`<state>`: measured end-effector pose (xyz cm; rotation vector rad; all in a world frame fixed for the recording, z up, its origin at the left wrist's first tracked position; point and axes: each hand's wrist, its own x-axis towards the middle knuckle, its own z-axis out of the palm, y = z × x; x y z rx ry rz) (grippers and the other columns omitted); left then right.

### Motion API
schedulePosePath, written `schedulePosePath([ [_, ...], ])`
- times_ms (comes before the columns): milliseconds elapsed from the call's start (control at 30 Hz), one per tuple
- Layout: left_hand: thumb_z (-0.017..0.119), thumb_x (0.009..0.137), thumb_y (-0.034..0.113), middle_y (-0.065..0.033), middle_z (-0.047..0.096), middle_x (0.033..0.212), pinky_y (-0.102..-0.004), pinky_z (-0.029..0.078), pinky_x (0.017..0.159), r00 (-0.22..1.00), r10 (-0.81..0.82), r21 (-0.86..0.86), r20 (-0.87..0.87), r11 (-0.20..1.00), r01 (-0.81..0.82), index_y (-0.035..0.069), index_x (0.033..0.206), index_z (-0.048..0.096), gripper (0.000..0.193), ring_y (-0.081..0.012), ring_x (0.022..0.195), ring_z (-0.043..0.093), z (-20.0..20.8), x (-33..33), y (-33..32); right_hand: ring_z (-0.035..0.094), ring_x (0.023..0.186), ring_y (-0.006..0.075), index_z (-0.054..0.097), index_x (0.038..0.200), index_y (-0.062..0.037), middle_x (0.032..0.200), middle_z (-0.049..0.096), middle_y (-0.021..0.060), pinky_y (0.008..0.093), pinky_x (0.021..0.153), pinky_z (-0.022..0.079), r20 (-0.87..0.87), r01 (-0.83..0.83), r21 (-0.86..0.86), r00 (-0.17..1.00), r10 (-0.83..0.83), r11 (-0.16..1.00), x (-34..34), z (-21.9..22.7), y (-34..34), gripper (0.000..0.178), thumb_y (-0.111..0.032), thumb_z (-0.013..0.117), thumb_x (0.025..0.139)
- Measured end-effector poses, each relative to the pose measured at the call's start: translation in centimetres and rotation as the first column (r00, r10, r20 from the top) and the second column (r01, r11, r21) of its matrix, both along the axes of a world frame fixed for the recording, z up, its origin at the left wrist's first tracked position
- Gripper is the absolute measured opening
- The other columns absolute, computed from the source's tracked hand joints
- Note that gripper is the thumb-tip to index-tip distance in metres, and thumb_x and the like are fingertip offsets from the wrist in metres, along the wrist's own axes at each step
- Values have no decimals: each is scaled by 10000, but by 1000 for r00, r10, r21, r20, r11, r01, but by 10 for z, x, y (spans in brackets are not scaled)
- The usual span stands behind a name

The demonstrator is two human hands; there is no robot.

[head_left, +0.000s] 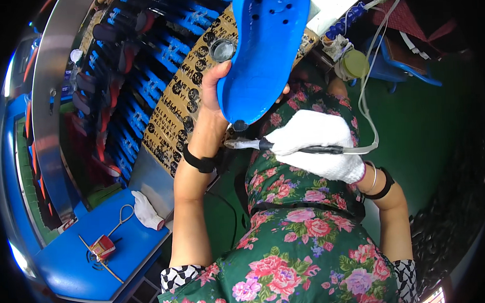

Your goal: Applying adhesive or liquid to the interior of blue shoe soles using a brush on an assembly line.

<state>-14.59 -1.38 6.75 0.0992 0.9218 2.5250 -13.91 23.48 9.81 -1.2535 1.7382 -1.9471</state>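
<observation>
My left hand (217,91), bare, grips a blue shoe sole (263,60) by its heel end, thumb along the left edge. The sole is tilted up, with several dark holes toward the top and a dark patch at the heel tip. In a white knitted glove, my right hand (317,149) is closed round a brush (245,144) with a black handle and a clear tube (370,115) running from its back. The brush tip points left, below the heel and apart from it. Behind my left thumb, a small round cup (223,50) sits on a cardboard-covered surface (179,100).
Left of the cardboard, a blue-slatted conveyor (162,74) carries dark and red shoes. A blue seat (70,264) at lower left bears a white glove (145,210) and a small red piece (102,246). A yellow-green jar (355,63) stands at upper right near a blue stool (389,66).
</observation>
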Motion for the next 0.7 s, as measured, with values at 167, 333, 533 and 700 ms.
schedulePosePath([
  [167,640,874,598,-324,402,1482,-598,513,995,999,6,139,44,990,-12,-33,1557,246,1010,-518,1237,544,-20,9,-3,728,901,175,773,981,-22,993,757,108,300,815,579,150,-25,21,988,22,999,-12,-11,-1,173,-24,806,811],
  [333,432,975,660,-298,452,1480,-603,547,948,930,161,248,330,936,-250,27,1569,279,881,-516,1216,571,-7,23,33,721,902,158,757,1034,-3,1021,742,113,295,800,583,146,177,10,973,-176,984,-47,7,10,193,-1,773,841],
  [533,477,950,679,-298,438,1466,-562,508,883,950,86,258,299,951,-168,46,1559,302,895,-462,1104,595,-14,38,51,712,862,253,760,1016,-42,979,749,109,352,765,558,-624,440,-143,655,-426,886,-116,24,12,171,-42,746,845],
  [700,396,990,667,-295,476,1464,-625,531,941,935,151,383,320,882,-274,43,1575,275,864,-498,1162,609,-24,42,36,683,832,273,744,1031,-78,1009,735,103,407,754,553,-745,406,-72,586,-320,911,-57,10,0,203,-44,704,835],
])
